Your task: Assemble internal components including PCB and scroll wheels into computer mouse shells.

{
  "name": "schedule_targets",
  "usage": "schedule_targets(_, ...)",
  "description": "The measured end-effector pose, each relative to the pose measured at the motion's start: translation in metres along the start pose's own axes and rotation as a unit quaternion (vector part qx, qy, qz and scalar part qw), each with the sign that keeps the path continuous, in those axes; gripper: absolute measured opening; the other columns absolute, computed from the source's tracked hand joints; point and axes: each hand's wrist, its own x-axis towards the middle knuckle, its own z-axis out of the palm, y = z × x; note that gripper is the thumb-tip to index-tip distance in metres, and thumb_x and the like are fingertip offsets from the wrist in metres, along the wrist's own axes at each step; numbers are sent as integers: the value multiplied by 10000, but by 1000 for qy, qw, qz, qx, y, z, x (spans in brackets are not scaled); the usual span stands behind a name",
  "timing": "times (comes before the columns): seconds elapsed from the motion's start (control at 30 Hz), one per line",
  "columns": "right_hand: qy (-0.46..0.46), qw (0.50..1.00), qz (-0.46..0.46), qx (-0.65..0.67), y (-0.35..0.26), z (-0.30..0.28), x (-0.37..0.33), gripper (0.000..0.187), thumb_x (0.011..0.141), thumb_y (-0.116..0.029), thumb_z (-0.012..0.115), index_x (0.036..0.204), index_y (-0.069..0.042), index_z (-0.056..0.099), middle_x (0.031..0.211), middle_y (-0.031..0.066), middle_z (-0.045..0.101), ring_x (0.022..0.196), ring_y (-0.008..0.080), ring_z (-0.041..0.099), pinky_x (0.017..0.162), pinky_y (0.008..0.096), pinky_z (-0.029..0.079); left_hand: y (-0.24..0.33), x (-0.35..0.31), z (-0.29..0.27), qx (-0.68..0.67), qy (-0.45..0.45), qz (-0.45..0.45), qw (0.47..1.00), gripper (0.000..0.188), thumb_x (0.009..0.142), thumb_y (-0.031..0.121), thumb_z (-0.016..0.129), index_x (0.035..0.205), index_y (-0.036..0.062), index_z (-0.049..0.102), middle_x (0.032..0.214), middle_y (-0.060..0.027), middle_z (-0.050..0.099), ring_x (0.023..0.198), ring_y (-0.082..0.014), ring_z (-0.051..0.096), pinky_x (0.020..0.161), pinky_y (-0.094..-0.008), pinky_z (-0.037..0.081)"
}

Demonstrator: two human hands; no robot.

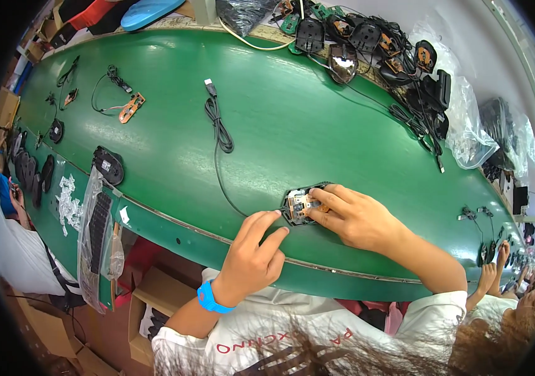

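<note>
An opened computer mouse base (288, 217), a dark shell with a light orange-brown circuit board (299, 203) in it, lies on the green work surface in front of me. My right hand (358, 216) grips it from the right, fingertips and thumb on the board and shell. Close by on its left, my left hand (253, 254) has thumb and index finger apart beside the cable's entry. Whether the index fingertip touches the cable I cannot tell. From the mouse a black cable (218, 128) runs away to a tied bundle ending in a USB plug (210, 87).
A loose orange circuit board (132, 108) and a black mouse shell (108, 165) lie to the left. Mouse parts and cables (367, 39) are heaped along the far edge. A plastic bag (90, 241) hangs over the near edge. Other people work at both sides.
</note>
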Motion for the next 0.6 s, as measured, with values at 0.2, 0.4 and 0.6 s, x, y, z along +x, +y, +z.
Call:
schedule_targets(0.2,31,995,47,86,-7,4,-4,508,712,-61,720,1218,-35,681,1298,209,553,1116,374,594,942,431,548,5,18,-9,42,-1,47,998,397,715,-42,634,1105,0,693,1280,-176,616,1205,-412,564,985,-515,507)
schedule_targets(0.4,62,990,79,100,-13,13,-15,535,692,-53,700,1226,-35,675,1306,221,538,1128,395,589,945,448,548,1,43,-7,89,-109,92,986,456,733,3,663,1188,41,673,1333,-130,597,1264,-400,519,1044,-543,452)
schedule_targets(0.6,131,978,103,128,-21,30,-33,568,692,-66,694,1259,-55,660,1370,211,535,1205,422,576,1005,487,518,1,48,-3,140,-169,100,971,576,735,17,668,1303,103,628,1367,-93,574,1283,-376,502,1095,-626,375)
